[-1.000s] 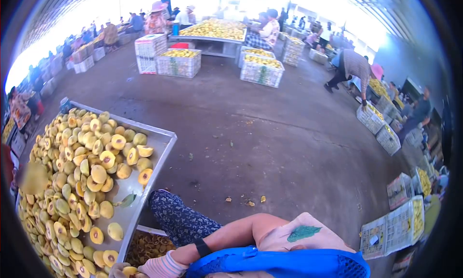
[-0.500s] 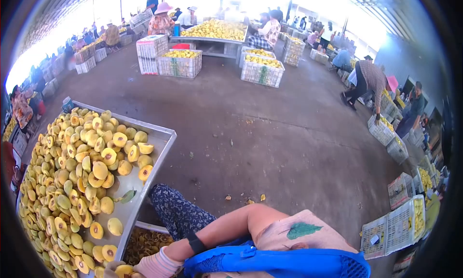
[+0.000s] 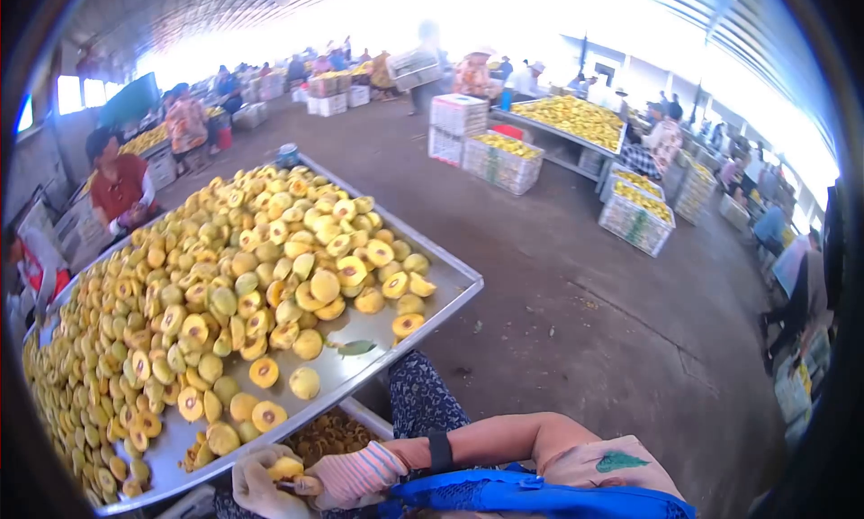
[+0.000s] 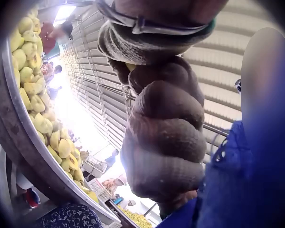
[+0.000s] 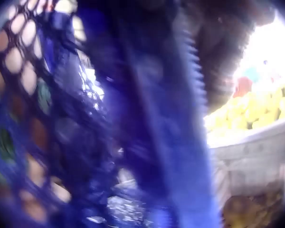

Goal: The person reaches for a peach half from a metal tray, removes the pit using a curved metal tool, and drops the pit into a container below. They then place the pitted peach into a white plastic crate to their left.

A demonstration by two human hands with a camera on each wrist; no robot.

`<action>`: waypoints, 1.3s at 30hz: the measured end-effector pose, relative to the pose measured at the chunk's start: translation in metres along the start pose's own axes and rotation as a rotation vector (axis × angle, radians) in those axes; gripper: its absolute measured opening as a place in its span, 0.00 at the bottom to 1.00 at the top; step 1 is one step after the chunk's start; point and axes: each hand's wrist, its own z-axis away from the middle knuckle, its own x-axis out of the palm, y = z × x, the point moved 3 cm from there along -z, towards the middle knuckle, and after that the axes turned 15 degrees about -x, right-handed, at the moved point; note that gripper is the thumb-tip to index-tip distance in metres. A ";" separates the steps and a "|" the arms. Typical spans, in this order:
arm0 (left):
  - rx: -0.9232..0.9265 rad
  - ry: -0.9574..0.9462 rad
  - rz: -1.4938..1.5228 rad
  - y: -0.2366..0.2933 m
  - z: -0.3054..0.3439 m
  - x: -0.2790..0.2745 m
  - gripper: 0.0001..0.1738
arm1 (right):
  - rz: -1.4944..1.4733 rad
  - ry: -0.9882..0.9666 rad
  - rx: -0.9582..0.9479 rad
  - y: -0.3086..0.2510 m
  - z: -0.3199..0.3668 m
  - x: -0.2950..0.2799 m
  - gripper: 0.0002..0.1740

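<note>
At the bottom of the head view, my gloved left hand holds a yellow peach half. In the left wrist view the fingers of this hand are curled, and a sliver of yellow shows by the thumb. Close against the fruit, my gloved right hand, with a striped cuff, grips a small tool whose thin dark end touches the peach half. Beside both hands, a metal-rimmed table bears a heap of peach halves. The right wrist view is blurred, mostly filled by blue mesh cloth.
Under the table edge sits a bin of brown scraps. A leaf lies on the tabletop. Across the floor stand white crates of fruit and another heaped table. A person in red sits at the far left side.
The head view has swung left, so table and crates appear farther right. Both hands show more fully now; earlier the left was mostly cut off at the bottom edge.
</note>
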 end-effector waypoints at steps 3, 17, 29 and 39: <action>-0.190 0.044 0.189 -0.002 -0.003 0.000 0.24 | 0.855 0.135 -0.817 -0.031 0.005 0.005 0.12; -0.424 0.051 0.423 -0.031 -0.006 -0.021 0.25 | 1.185 0.070 -0.867 -0.013 0.001 -0.009 0.11; -0.544 0.296 0.599 -0.055 -0.007 -0.068 0.23 | 0.341 0.015 -0.443 0.024 -0.010 -0.012 0.06; -0.289 0.609 -1.269 -0.029 -0.057 -0.191 0.32 | 1.075 -0.037 0.216 0.078 -0.032 -0.038 0.14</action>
